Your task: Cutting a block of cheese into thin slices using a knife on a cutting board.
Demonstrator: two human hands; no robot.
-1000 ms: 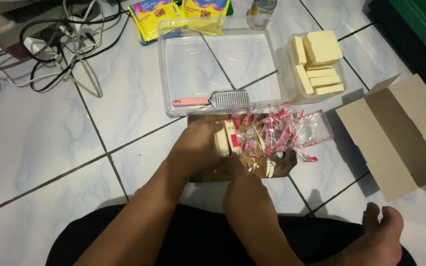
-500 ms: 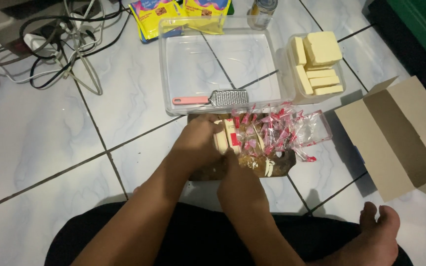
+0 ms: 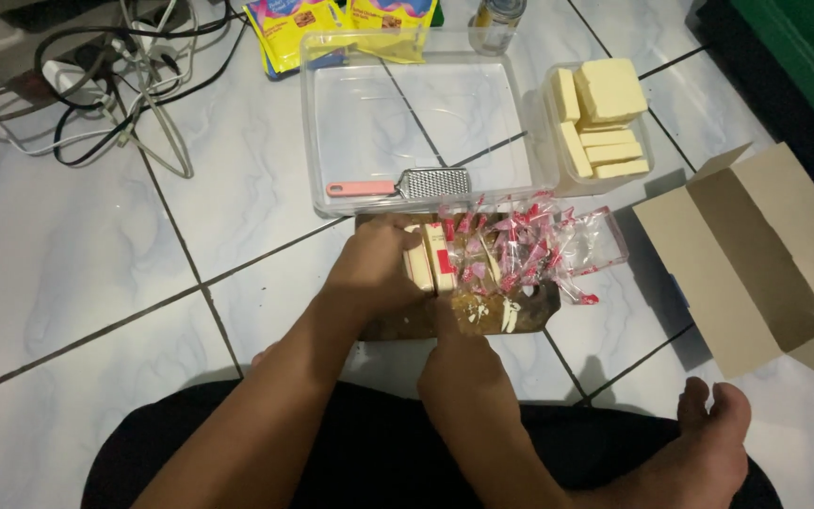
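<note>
- Left hand [image 3: 374, 269] lies over the near-left end of the pale block [image 3: 428, 259] on the wooden board [image 3: 398, 320]; fingers curled down on it, pinning it. Block looks part wrapped, a red-and-white strip showing.
- Right hand [image 3: 459, 363] sits at the board's near edge, index finger stretched up toward the block's near face. Cannot tell if it grips anything; nothing visible in it.
- Step, as I read it: steadying the block on the board for unwrapping or portioning. Next move likely needs the left hand to stay clamped while the right works the wrapper or the block end.
- Pile of clear wrappers with red ends [image 3: 529, 250] touches the block on its right and spills off the board's right edge. Crowded side; pale scraps on the board just below it.
- Clear plastic tray [image 3: 520, 113] just beyond the board, near rim close to the left knuckles; small grater with pink handle [image 3: 402, 184] lies inside at that rim.
- Tub of cut pale slabs [image 3: 605, 118] far right, beside the tray.
- Open cardboard box [image 3: 765, 254] to the right, apart from the board; bare foot [image 3: 699, 443] near it.
- Free room: floor tiles [image 3: 96, 264] to the left. Cables [image 3: 96, 85] far left, yellow packets [image 3: 332, 24] beyond the tray.
</note>
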